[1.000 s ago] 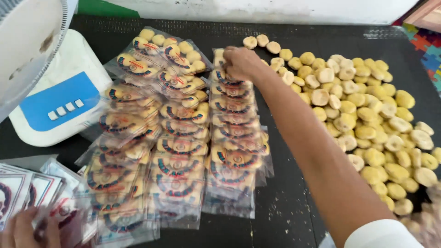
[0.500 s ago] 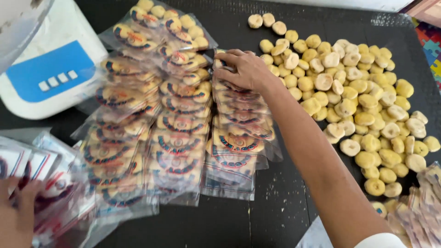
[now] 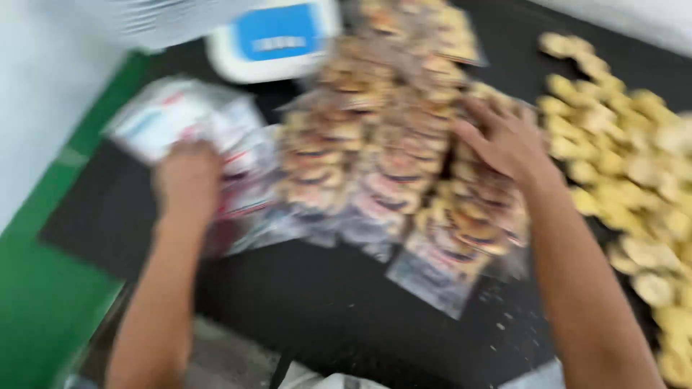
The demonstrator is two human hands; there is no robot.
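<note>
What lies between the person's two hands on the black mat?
In the head view, rows of bagged cookies fill the stretch between the left hand and the right hand.

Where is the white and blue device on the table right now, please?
In the head view the white and blue device sits at the top, left of centre, on the black table, just beyond the rows of packed biscuits and above the left hand.

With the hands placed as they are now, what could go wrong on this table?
1. The right hand presses on the overlapping rows of clear plastic packets of round yellow pastries; a push may slide them out of line.
2. The loose round yellow pastries lie close beside that forearm, so it might knock some.
3. The left hand rests on a stack of empty clear printed bags, which may scatter.
</note>
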